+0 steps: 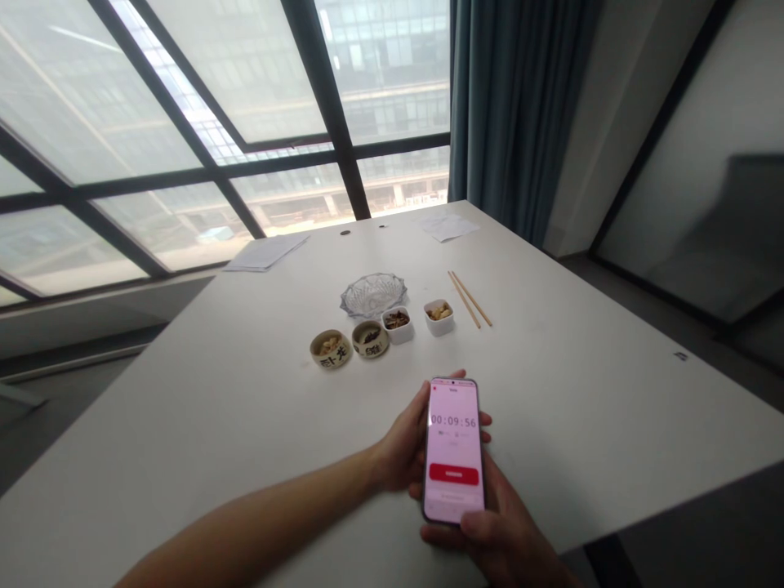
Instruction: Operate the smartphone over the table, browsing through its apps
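A smartphone with a lit pink screen, a timer and a red button is held upright over the near part of the table. My left hand wraps round its left side, with fingertips showing past the right edge. At the lower right corner my right hand grips the phone too, its thumb on the bottom of the screen. Beyond the phone are two patterned bowls, the left bowl with pale pieces and the right bowl with dark ones. Two white square cups, one cup with dark strips and another cup with tan pieces, stand beside them.
A clear glass dish sits behind the bowls. Wooden chopsticks lie to the right of the cups. Paper sheets rest at the far left, and another sheet at the far edge. The white table stands by windows and a blue curtain.
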Demonstrator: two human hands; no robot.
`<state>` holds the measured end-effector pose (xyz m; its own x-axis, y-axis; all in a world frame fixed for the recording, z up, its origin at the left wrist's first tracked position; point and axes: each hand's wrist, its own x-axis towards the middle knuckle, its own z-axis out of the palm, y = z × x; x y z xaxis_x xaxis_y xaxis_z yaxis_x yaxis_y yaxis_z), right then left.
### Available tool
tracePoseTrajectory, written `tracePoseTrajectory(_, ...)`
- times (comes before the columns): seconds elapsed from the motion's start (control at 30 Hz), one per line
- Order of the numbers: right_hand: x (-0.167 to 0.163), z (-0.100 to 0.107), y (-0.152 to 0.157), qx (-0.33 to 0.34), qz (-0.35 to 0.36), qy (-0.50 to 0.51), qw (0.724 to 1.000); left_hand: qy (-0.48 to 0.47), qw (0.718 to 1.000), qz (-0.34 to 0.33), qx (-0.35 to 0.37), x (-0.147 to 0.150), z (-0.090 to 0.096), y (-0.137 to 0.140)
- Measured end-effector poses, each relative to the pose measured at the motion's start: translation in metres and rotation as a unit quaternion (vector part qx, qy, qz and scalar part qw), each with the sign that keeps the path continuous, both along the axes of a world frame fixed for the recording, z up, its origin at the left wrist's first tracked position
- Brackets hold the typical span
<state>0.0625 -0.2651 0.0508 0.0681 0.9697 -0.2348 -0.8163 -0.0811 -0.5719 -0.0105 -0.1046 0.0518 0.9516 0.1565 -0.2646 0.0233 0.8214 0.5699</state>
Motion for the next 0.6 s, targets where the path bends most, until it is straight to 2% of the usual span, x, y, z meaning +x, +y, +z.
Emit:
tracePoseTrajectory(0.17,0.001,0.009,0.001,-0.009,-0.003,-0.014,1.000,-0.004,1.000,0.006,0.013,-0.001,0.000,0.000)
tracePoseTrajectory(0.43,-0.001,0.001,0.003,-0.005,-0.011,0.004,1.000,-0.043,0.999,0.013,0.026,-0.001,0.005,-0.001)
tracePoseTrajectory(0.6,-0.002,-0.003,0.002,-0.007,-0.022,0.002,1.000,-0.048,0.998,0.045,0.025,-0.001,0.005,-0.001)
